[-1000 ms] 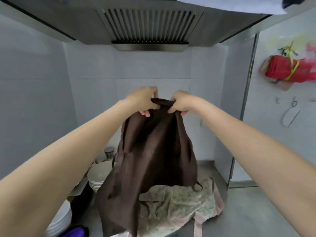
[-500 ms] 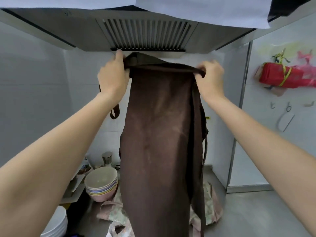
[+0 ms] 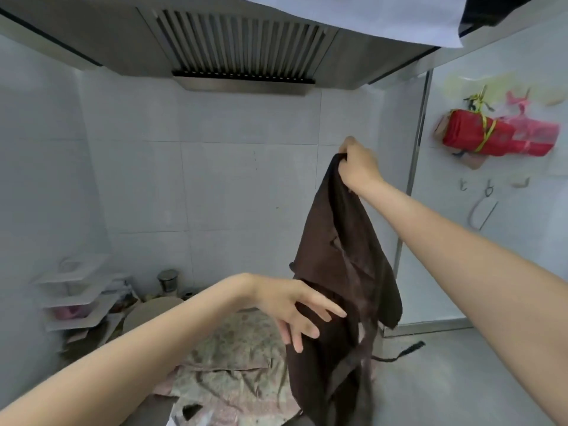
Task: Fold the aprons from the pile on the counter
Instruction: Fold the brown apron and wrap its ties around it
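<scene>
walls: pale grey tiles (image 3: pixel 221 186) | overhead: steel range hood (image 3: pixel 239 47) | counter (image 3: pixel 430 379): grey steel

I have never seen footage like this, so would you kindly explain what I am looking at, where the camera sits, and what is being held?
There is no machine here: a person wears a wide-angle camera on the head, looking forward and down at their own bare arms. The right hand pinches the top of a brown apron and holds it up so it hangs. The left hand is open, fingers spread against the cloth, gripping nothing. Below, a floral apron lies crumpled on the steel counter. Overhead is a range hood; a red bundle hangs on the right wall.
</scene>
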The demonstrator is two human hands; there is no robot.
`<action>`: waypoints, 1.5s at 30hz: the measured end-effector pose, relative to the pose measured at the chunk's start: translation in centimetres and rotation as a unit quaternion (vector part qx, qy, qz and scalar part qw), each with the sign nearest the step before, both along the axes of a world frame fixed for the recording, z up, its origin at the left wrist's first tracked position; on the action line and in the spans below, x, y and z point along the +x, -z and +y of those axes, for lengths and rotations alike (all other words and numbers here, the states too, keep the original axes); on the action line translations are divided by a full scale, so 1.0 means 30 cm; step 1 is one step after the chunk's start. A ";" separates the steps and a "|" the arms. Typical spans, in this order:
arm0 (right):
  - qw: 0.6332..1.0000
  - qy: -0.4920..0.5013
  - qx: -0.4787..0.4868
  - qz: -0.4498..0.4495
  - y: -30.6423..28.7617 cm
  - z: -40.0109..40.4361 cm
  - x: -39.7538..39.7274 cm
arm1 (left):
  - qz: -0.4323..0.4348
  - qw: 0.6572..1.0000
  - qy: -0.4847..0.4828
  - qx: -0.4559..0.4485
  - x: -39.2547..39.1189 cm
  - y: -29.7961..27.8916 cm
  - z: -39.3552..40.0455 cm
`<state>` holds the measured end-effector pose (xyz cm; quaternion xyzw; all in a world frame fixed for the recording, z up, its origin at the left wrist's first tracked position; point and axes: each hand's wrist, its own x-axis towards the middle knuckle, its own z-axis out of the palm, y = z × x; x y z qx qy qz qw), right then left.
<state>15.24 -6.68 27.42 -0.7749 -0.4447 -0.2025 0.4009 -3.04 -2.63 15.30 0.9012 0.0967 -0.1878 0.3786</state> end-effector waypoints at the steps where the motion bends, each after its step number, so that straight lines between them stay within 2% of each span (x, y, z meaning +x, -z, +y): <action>1: 0.999 -0.028 0.043 0.004 -0.020 -0.004 -0.005 | -0.031 0.999 -0.015 0.015 0.005 0.026 0.029; 3: 0.991 -0.088 0.095 0.023 -0.056 -0.015 -0.012 | -0.130 0.976 -0.115 0.133 0.019 0.072 0.100; 5: 0.984 -0.122 0.122 0.045 -0.086 -0.024 -0.018 | -0.180 0.915 -0.217 0.289 0.037 0.108 0.150; 6: 0.980 -0.133 0.132 0.065 -0.097 -0.030 -0.018 | -0.204 0.892 -0.256 0.313 0.055 0.123 0.162; 7: 0.974 -0.148 0.141 0.093 -0.106 -0.035 -0.022 | -0.244 0.881 -0.295 0.279 0.070 0.125 0.167; 9: 0.961 -0.178 0.150 0.147 -0.125 -0.058 -0.028 | -0.358 0.865 -0.344 0.073 0.099 0.088 0.185; 11: 0.953 -0.201 0.132 0.183 -0.135 -0.090 -0.022 | -0.424 0.840 -0.323 -0.102 0.111 0.038 0.226; 12: 0.951 -0.209 0.116 0.194 -0.138 -0.105 -0.016 | -0.428 0.843 -0.298 -0.134 0.109 0.015 0.250; 14: 0.948 -0.214 0.092 0.217 -0.133 -0.128 -0.005 | -0.383 0.878 -0.251 -0.140 0.092 -0.037 0.265; 17: 0.956 -0.200 0.049 0.210 -0.116 -0.143 0.015 | -0.231 0.950 -0.204 -0.048 0.057 -0.088 0.299; 19: 0.972 -0.175 -0.060 0.148 -0.103 -0.153 0.046 | -0.200 0.950 -0.240 0.011 0.016 -0.129 0.373; 20: 0.971 -0.149 -0.157 0.102 -0.096 -0.158 0.059 | -0.219 0.933 -0.282 0.046 -0.012 -0.157 0.419; 22: 0.929 -0.073 -0.362 0.013 -0.074 -0.153 0.080 | -0.294 0.866 -0.359 0.186 -0.070 -0.222 0.492; 23: 0.906 -0.034 -0.421 -0.030 -0.063 -0.138 0.092 | -0.334 0.818 -0.380 0.275 -0.092 -0.258 0.509; 24: 0.901 0.001 -0.428 -0.076 -0.052 -0.117 0.105 | -0.376 0.773 -0.384 0.339 -0.106 -0.290 0.521; 25: 0.917 0.026 -0.384 -0.109 -0.048 -0.094 0.116 | -0.414 0.746 -0.377 0.360 -0.115 -0.316 0.518; 26: 0.940 0.047 -0.310 -0.132 -0.048 -0.074 0.130 | -0.441 0.740 -0.367 0.351 -0.119 -0.338 0.512; 28: 0.970 0.088 -0.174 -0.145 -0.056 -0.047 0.141 | -0.452 0.769 -0.357 0.277 -0.138 -0.369 0.513; 29: 0.975 0.098 -0.138 -0.142 -0.063 -0.043 0.144 | -0.441 0.789 -0.365 0.221 -0.156 -0.379 0.516; 31: 0.979 0.097 -0.124 -0.126 -0.075 -0.036 0.152 | -0.412 0.809 -0.390 0.153 -0.196 -0.392 0.538; 33: 0.976 0.094 -0.158 -0.116 -0.079 -0.019 0.148 | -0.374 0.799 -0.424 0.204 -0.239 -0.406 0.555; 35: 0.981 0.070 -0.163 -0.083 -0.088 0.001 0.147 | -0.362 0.751 -0.470 0.289 -0.267 -0.407 0.564; 36: 0.987 0.050 -0.134 -0.073 -0.092 0.010 0.143 | -0.376 0.719 -0.489 0.320 -0.270 -0.407 0.563; 37: 0.993 0.036 -0.087 -0.075 -0.095 0.012 0.129 | -0.396 0.685 -0.505 0.345 -0.269 -0.406 0.552; 39: 0.993 0.018 0.069 -0.089 -0.076 0.002 0.086 | -0.438 0.627 -0.525 0.374 -0.265 -0.386 0.527; 40: 0.987 0.002 0.125 -0.098 -0.054 -0.001 0.075 | -0.437 0.618 -0.517 0.399 -0.265 -0.365 0.536; 41: 0.987 -0.013 0.103 -0.121 -0.017 -0.005 0.071 | -0.406 0.635 -0.494 0.434 -0.268 -0.335 0.549; 42: 0.989 -0.035 -0.015 -0.145 0.030 0.001 0.078 | -0.337 0.668 -0.458 0.481 -0.272 -0.299 0.567; 43: 0.971 -0.058 -0.182 -0.141 0.078 0.006 0.090 | -0.255 0.701 -0.415 0.522 -0.278 -0.258 0.589; 44: 0.936 -0.060 -0.332 -0.104 0.125 0.007 0.109 | -0.181 0.722 -0.382 0.548 -0.283 -0.215 0.610; 45: 0.909 -0.059 -0.409 -0.051 0.152 0.003 0.125 | -0.129 0.735 -0.370 0.553 -0.281 -0.180 0.618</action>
